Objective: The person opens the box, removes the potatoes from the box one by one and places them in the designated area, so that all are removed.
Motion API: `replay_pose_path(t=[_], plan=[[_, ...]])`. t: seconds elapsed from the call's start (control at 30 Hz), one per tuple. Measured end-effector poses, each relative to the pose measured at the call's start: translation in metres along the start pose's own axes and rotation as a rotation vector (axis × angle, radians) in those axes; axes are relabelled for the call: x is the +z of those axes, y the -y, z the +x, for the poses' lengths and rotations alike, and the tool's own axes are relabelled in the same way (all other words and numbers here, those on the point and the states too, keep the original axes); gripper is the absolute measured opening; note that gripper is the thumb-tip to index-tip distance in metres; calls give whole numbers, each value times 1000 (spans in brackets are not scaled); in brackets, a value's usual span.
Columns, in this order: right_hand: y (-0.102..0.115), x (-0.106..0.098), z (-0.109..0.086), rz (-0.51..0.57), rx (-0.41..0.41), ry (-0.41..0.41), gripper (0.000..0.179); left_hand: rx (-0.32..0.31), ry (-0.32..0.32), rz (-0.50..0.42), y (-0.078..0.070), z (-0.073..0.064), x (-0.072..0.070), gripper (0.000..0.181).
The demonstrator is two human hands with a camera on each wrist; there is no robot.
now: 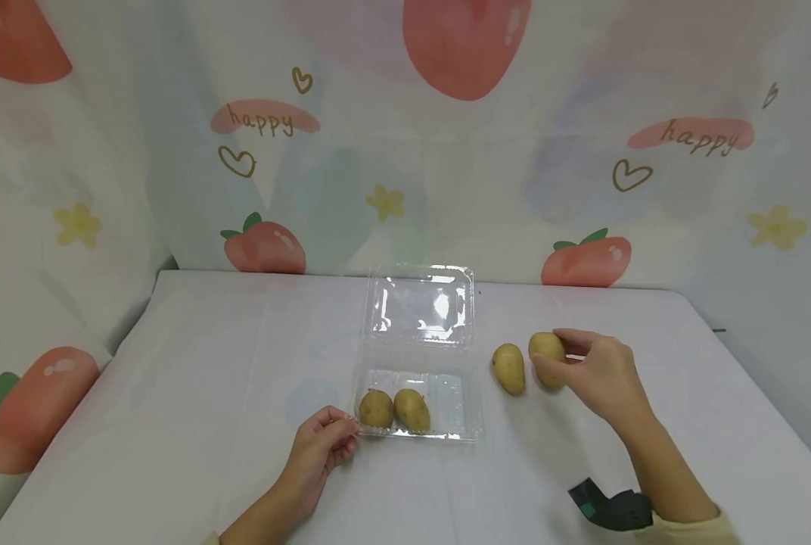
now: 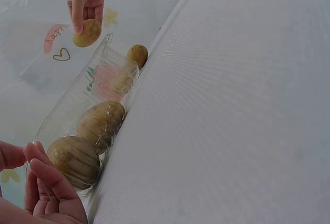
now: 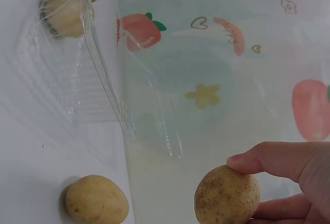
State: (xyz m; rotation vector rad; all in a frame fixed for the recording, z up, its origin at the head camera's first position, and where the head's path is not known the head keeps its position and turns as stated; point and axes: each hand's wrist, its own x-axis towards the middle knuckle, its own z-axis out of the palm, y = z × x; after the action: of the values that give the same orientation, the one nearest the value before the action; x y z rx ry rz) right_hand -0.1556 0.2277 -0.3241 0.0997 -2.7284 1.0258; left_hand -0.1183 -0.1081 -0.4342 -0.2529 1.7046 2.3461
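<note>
My right hand [image 1: 601, 372] grips a potato [image 1: 548, 359] between thumb and fingers; in the right wrist view this potato [image 3: 227, 195] is held up off the table. Just left of it, another potato [image 1: 508, 369] lies on the table. A clear plastic clamshell box [image 1: 455, 401] stands at the middle with its lid [image 1: 421, 306] folded back. Two potatoes sit side by side in the base, the left one [image 1: 376, 409] next to the other [image 1: 412, 410]. My left hand [image 1: 320, 446] pinches the box's near left corner, also seen in the left wrist view.
A white cloth [image 1: 228, 363] covers the table. Behind it hangs a printed curtain [image 1: 446, 166] with fruit and flower patterns. A dark strap [image 1: 613, 507] is on my right wrist.
</note>
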Motion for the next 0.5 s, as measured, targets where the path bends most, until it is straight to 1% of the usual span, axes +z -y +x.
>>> replay_pose_path(t=[0.23,0.5], plan=[[-9,-7,2,-31,7,-10,56,3,-7,-3,0,1,0,7],[-21,-14,4,-73,55,-15,62,-6,-12,-16,0,1,1,8]])
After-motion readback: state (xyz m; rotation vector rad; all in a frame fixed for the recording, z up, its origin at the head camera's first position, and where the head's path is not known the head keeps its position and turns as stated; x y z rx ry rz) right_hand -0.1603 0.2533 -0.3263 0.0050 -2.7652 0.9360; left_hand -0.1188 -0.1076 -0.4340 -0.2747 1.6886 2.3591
